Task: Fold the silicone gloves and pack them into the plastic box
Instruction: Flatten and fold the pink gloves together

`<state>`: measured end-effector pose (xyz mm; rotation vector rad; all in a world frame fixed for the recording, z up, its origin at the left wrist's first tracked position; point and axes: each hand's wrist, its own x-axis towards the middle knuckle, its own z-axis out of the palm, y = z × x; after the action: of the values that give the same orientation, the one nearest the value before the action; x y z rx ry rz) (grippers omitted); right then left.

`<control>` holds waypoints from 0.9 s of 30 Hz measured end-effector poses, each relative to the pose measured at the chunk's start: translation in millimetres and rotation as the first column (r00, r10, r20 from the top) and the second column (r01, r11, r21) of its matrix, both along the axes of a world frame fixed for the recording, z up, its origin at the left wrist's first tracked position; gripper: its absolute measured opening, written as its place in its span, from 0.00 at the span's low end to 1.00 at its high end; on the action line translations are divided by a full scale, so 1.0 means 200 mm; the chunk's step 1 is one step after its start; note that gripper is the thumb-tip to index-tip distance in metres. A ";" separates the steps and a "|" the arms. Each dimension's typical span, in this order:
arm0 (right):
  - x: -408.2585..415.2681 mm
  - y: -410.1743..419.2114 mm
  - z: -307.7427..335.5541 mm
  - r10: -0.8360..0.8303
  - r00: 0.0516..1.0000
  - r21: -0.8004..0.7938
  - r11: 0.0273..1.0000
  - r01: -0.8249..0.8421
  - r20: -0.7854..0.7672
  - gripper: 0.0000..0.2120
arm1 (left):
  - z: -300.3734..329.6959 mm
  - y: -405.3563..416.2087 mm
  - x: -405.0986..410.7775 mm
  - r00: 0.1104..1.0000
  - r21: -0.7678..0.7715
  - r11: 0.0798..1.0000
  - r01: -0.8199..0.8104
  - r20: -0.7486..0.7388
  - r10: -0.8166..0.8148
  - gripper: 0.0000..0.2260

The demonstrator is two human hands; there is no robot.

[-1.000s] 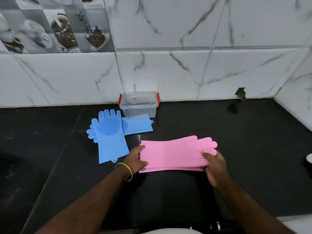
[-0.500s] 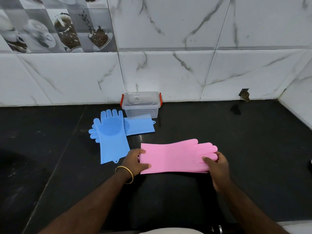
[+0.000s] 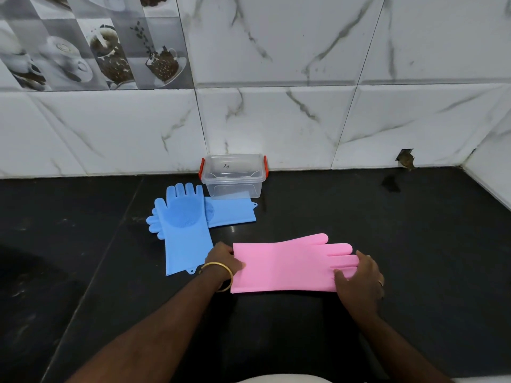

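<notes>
Pink silicone gloves (image 3: 287,265) lie flat and stacked on the black counter, cuffs to the left, fingers to the right. My left hand (image 3: 222,259) pinches the cuff end. My right hand (image 3: 358,275) rests on the fingertips, thumb pressing the pink surface. Two blue silicone gloves (image 3: 184,225) lie crossed further back on the left, one pointing to the wall, the other sideways beneath it. A clear plastic box (image 3: 233,175) with red side clips stands open against the wall, empty, just behind the blue gloves.
The black counter (image 3: 414,244) runs to a marble-tiled wall (image 3: 276,120) at the back and a side wall at the far right. A small hole shows in the wall at the back right (image 3: 405,158).
The pink gloves have been drawn slightly toward me and squared up, so the lower one no longer sticks out. Both hands kept their grip at either end.
</notes>
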<state>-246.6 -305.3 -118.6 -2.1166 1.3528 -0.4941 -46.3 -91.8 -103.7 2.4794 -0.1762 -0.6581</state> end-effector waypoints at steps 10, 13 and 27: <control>0.35 0.41 0.15 0.168 0.799 0.437 0.763 -0.476 0.577 0.26 | 0.05 -0.03 0.03 0.997 -0.137 0.987 0.081 -0.006 -0.083 0.15; 0.46 0.46 0.11 0.174 0.807 0.470 0.736 -0.487 0.564 0.26 | 0.07 -0.01 0.04 0.983 -0.179 0.970 0.167 -0.043 -0.178 0.21; 0.40 0.21 0.25 -0.097 0.806 0.672 0.615 -0.413 0.584 0.17 | 0.41 -0.40 -0.24 0.951 -0.500 0.814 0.294 0.071 -0.300 0.30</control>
<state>-167.4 -263.1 -68.4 -1.1820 0.7640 -0.3250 -94.1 -171.5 -22.1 1.9491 -0.6603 -0.6506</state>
